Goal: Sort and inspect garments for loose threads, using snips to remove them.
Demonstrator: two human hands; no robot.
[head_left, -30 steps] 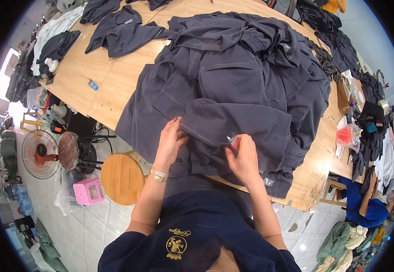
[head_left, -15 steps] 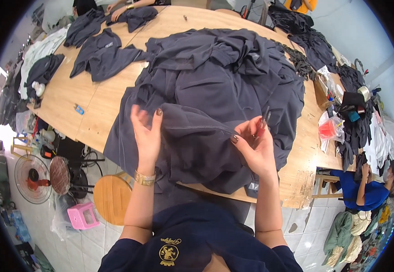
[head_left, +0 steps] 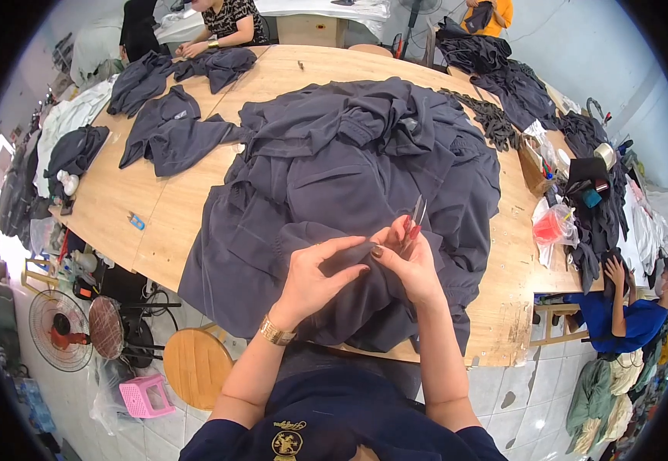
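Note:
A large heap of dark grey garments [head_left: 334, 184] covers the table before me, elastic-gathered edges showing in places. Close to my body, my right hand [head_left: 407, 265] is closed around small scissors [head_left: 420, 209] with red handles, the blades pointing up and away. Its thumb and fingertips also pinch an edge of a dark grey garment [head_left: 326, 234]. My left hand [head_left: 311, 280] is beside it over the same garment, thumb and index finger apart in a C shape, their tips near the right thumb. Whether those tips touch the cloth is hard to see.
More dark garments [head_left: 173, 134] lie at the table's far left, where another person's hands [head_left: 188, 50] handle cloth. A small blue tool [head_left: 136, 221] rests at left. Rightward are a red cup in plastic [head_left: 553, 224] and a seated person in blue [head_left: 618, 330]. A wooden stool [head_left: 196, 367] stands lower left.
My left hand has moved right and down toward my right hand, its spread fingers now curved. The right hand has shifted slightly left, still with the scissors. The view has tilted up.

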